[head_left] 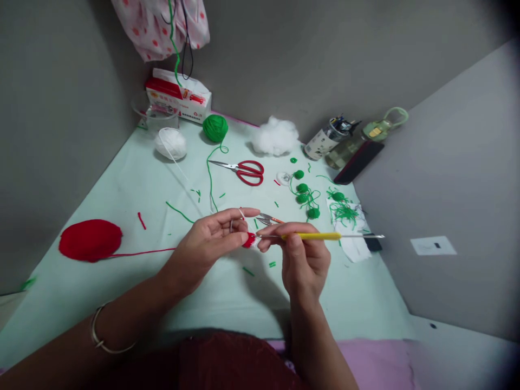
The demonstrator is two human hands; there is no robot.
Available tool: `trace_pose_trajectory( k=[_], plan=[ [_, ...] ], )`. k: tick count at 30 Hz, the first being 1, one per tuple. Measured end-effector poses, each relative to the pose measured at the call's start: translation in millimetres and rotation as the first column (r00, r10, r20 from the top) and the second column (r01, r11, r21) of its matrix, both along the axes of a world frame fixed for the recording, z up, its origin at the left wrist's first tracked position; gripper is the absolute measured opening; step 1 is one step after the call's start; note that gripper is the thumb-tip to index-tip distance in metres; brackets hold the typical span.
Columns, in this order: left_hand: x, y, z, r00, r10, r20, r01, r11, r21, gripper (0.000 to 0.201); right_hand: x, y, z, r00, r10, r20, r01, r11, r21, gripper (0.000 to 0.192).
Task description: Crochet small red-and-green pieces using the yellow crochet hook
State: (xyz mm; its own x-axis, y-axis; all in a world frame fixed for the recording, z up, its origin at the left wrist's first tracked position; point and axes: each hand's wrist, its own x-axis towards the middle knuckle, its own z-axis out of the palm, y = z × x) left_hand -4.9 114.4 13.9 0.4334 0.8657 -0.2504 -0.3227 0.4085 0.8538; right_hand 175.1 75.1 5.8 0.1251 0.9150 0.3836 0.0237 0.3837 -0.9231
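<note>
My left hand [213, 238] pinches a small red crochet piece [249, 240] between thumb and fingers, with white yarn running over its forefinger. My right hand [303, 257] grips a crochet hook with a yellow handle [320, 236], its tip pushed into the red piece. A red strand leads from the piece across the pale green table [122, 184] to a red yarn ball [90, 240] at the left.
On the table lie red-handled scissors [244, 170], small snips [268, 219], a green yarn ball [215, 128], a white yarn ball [171, 143], a stuffing tuft [275, 135], several small green crochet pieces [303, 189], a tissue box [179, 97], a phone [359, 161] and a bottle [365, 135].
</note>
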Motion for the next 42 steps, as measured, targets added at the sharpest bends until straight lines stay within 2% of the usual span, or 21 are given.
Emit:
trace_pose_trajectory(
  k=[4,8,11,13,14,16,18,19,21,24,27,30,32,33,36,39,42],
  plan=[
    [1,-1,-1.3,1.000,0.005,0.011,-0.006,0.999,0.042,0.034,-2,-5,-0.4,0.974,-0.076,0.214,0.040,0.985,0.167,0.022],
    [5,-4,-0.7,0.999,0.048,-0.023,-0.047,0.998,0.043,0.039,-2,-6,-4.7,0.897,-0.155,0.413,0.005,0.940,0.342,0.030],
    [9,-5,-0.9,0.997,0.068,0.021,-0.069,0.998,0.010,0.044,-2,-7,-10.0,0.744,-0.306,0.594,0.008,0.893,0.450,0.039],
    [10,-6,-2.0,0.994,0.029,0.106,-0.022,0.998,-0.066,0.045,-3,-8,-12.2,0.635,-0.412,0.654,0.018,0.854,0.520,0.047],
    [10,-6,-2.7,0.987,-0.006,0.163,0.026,0.992,-0.122,0.044,-3,-9,-12.3,0.621,-0.427,0.657,0.017,0.845,0.534,0.048],
    [10,-4,-3.5,0.964,-0.053,0.260,0.116,0.966,-0.232,0.040,-4,-9,-9.8,0.699,-0.380,0.606,0.037,0.865,0.500,0.042],
    [8,-1,-3.2,0.957,-0.039,0.287,0.126,0.948,-0.291,0.035,-4,-8,-5.0,0.838,-0.295,0.458,0.101,0.910,0.402,0.033],
    [8,0,-2.6,0.963,-0.019,0.270,0.101,0.951,-0.292,0.034,-4,-6,-2.5,0.897,-0.258,0.358,0.135,0.933,0.335,0.029],
    [7,0,-1.0,0.975,-0.001,0.220,0.055,0.970,-0.239,0.035,-5,-3,1.5,0.962,-0.199,0.186,0.160,0.965,0.206,0.024],
    [8,-3,0.9,0.985,-0.015,0.170,0.035,0.993,-0.114,0.038,-8,3,3.4,0.979,-0.125,0.159,0.104,0.985,0.137,0.018],
    [12,-8,0.4,0.989,0.007,0.148,0.006,0.997,-0.083,0.038,-13,3,0.8,0.955,-0.158,0.252,0.112,0.976,0.188,0.021],
    [15,-9,-1.2,0.983,0.061,0.171,-0.039,0.991,-0.129,0.042,-15,0,-4.0,0.875,-0.274,0.398,0.143,0.934,0.328,0.030],
    [15,-7,-1.7,0.974,0.054,0.218,-0.008,0.979,-0.205,0.039,-13,-3,-5.8,0.820,-0.326,0.470,0.127,0.905,0.405,0.035],
    [14,-5,-1.7,0.969,0.037,0.244,0.025,0.968,-0.248,0.037,-11,-3,-5.8,0.825,-0.327,0.462,0.133,0.906,0.402,0.035],
    [11,-1,-1.2,0.959,0.021,0.283,0.073,0.945,-0.317,0.028,-6,-1,-2.5,0.934,-0.248,0.259,0.191,0.956,0.224,0.025],
    [10,0,-2.0,0.970,0.024,0.243,0.035,0.972,-0.233,0.026,-4,3,1.0,0.992,-0.122,0.038,0.120,0.990,0.072,0.018],
    [11,-2,-4.3,0.981,-0.016,0.195,0.039,0.992,-0.116,0.033,-7,5,0.5,0.997,-0.050,0.061,0.047,0.997,0.056,0.016]
  ],
)
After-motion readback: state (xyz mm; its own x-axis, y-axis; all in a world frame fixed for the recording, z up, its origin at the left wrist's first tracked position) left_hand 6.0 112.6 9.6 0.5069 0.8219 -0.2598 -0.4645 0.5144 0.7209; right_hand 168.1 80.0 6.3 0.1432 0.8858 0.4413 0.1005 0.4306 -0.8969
